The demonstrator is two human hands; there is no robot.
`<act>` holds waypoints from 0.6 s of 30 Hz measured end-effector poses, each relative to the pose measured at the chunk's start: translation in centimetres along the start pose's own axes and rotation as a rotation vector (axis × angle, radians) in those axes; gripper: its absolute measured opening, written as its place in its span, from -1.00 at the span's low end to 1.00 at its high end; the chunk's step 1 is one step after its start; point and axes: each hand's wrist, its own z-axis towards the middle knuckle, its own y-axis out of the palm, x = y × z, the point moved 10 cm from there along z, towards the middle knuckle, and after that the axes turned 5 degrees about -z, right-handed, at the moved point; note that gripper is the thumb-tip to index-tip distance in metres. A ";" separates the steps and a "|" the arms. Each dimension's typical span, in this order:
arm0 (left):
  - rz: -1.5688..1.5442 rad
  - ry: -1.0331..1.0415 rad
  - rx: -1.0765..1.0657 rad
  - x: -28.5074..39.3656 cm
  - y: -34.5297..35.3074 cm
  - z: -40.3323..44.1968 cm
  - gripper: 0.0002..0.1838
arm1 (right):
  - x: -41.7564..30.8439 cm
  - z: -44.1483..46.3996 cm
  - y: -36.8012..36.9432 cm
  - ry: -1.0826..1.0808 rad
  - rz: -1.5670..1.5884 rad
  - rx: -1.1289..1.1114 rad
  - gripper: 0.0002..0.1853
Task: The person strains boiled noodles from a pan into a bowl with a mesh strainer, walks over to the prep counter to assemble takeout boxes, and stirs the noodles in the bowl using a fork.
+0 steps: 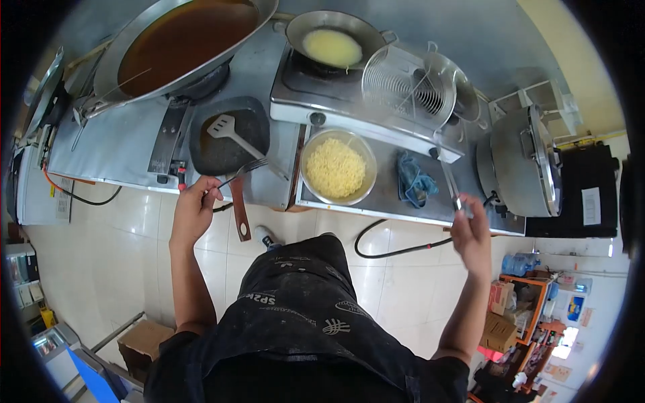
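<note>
My left hand (195,209) is closed around a fork (243,170), its tines over the edge of a square black pan (222,151). A slotted spatula (232,132) lies across that pan. In my right hand (471,232) is the long handle of a spiral wire skimmer (433,99), tilted up over the right side of the stove. Between my hands stands a metal bowl (370,176) full of pale yellow noodle-like pieces (336,168). Behind it, a wok (299,31) on the burner holds yellow liquid (332,47).
A large wok (250,30) of reddish-brown liquid fills the back left. The gas stove (289,107) carries another pan (463,101) behind the skimmer. A blue cloth (415,180) lies right of the bowl. A big lidded pot (517,161) stands far right. Hoses hang below the counter edge.
</note>
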 end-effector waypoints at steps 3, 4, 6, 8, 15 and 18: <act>-0.028 -0.020 0.035 -0.3 -0.2 0.3 -0.91 | -5.3 6.7 -1.3 -0.283 -0.254 0.063 -0.74; -0.047 -0.008 0.069 -0.3 -0.4 0.2 -0.92 | -7.2 9.4 -1.2 -0.435 -0.390 0.101 -0.73; -0.030 -0.025 0.124 -0.1 -0.4 -0.3 -0.92 | -10.8 14.4 0.1 -0.692 -0.665 0.166 -0.70; -0.009 -0.057 0.191 0.0 -0.3 -2.1 -0.92 | -11.6 20.1 2.4 -0.699 -0.957 0.159 -0.63; -0.113 -0.386 0.471 -1.0 2.5 -9.4 -0.92 | -10.2 34.2 8.1 -0.783 -1.314 0.038 -0.51; -0.105 -0.435 0.514 -0.8 3.8 -11.0 -0.92 | -9.6 34.2 8.5 -0.900 -1.161 -0.205 -0.52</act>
